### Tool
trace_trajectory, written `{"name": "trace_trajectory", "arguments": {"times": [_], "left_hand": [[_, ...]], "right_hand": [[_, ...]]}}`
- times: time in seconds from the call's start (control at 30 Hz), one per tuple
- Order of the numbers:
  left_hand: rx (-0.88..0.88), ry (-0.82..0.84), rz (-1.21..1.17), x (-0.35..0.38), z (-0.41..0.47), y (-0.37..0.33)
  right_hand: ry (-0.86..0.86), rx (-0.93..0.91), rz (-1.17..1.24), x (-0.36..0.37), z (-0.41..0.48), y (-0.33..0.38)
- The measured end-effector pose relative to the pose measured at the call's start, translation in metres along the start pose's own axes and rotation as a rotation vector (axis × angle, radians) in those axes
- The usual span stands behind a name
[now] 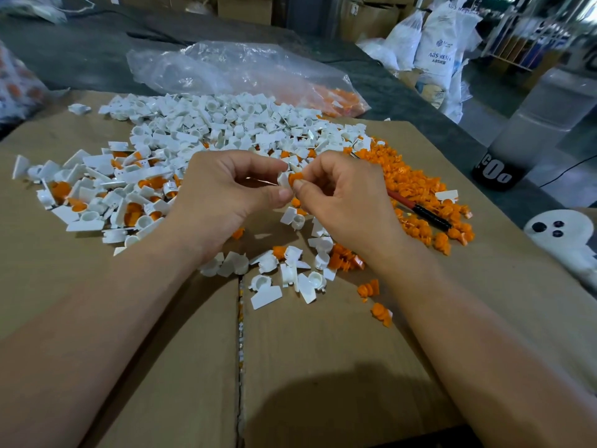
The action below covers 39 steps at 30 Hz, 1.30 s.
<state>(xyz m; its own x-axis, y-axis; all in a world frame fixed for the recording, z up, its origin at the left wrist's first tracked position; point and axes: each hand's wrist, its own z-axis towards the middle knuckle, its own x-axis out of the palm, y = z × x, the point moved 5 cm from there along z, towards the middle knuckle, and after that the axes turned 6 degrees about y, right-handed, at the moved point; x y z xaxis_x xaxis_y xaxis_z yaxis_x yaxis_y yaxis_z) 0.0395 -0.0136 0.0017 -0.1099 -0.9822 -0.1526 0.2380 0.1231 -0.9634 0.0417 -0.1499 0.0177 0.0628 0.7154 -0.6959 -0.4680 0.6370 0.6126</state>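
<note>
My left hand pinches a small white plastic piece between thumb and fingers. My right hand pinches a small orange plastic insert and holds it against the white piece. Both hands hover above a cardboard sheet. A big heap of white pieces lies behind the hands. A heap of orange inserts lies to the right. At the left sit white pieces with orange inserts fitted.
A red and black pen lies among the orange inserts. A clear plastic bag holding orange parts lies at the back. A white ghost-shaped object rests at the right edge. A seam splits the cardboard. White sacks stand beyond the table.
</note>
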Motion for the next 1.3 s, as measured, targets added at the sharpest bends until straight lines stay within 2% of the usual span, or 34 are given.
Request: {"name": "trace_trajectory", "arguments": {"times": [0.3, 0.57, 0.87, 1.13, 1.3], "left_hand": [[0.006, 0.055, 0.065, -0.002, -0.003, -0.003], [0.023, 0.045, 0.078, 0.000, -0.003, -0.002], [-0.058, 0.079, -0.145, -0.003, 0.002, 0.005], [-0.056, 0.093, -0.129, 0.000, 0.003, 0.006], [-0.029, 0.090, -0.116, -0.001, 0.003, 0.004]], "right_hand": [[0.034, -0.137, -0.188, 0.000, -0.003, 0.009], [0.021, -0.038, -0.036, 0.001, -0.001, 0.002], [0.080, -0.018, 0.194, 0.002, 0.000, -0.001], [0.015, -0.035, 0.210, 0.001, 0.000, 0.000], [0.067, 0.012, 0.321, 0.004, 0.002, -0.002]]}}
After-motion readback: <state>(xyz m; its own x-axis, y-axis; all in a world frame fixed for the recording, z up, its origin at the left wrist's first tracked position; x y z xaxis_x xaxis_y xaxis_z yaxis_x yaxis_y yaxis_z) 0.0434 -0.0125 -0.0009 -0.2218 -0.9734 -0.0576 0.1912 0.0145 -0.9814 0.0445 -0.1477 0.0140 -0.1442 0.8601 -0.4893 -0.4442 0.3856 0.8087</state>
